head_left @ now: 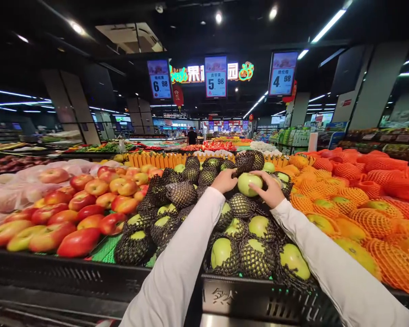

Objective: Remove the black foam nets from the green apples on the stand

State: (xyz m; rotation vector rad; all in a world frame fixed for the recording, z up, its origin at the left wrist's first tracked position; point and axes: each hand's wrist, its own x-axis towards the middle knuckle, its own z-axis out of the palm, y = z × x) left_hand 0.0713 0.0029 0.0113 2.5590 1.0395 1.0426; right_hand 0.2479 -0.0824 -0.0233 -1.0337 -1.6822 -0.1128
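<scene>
A bare green apple (pixel 249 184) is in my right hand (pixel 272 190), with the thumb below and the fingers over its right side. Just left of the apple, my left hand (pixel 225 180) has its fingers curled together; what they pinch, if anything, is hidden. A black foam net (pixel 245 162) lies right behind the left fingertips. Beneath both hands spread several green apples in black foam nets (pixel 257 256), some with their green skin showing, in a black crate (pixel 238 290).
Red-yellow apples (pixel 97 187) are heaped to the left. Oranges in orange foam nets (pixel 344 195) and fruit in red nets (pixel 361 165) fill the right side. A low orange fence (pixel 153 160) runs behind. Price screens (pixel 216 77) hang overhead. Far off stands a person (pixel 192 136).
</scene>
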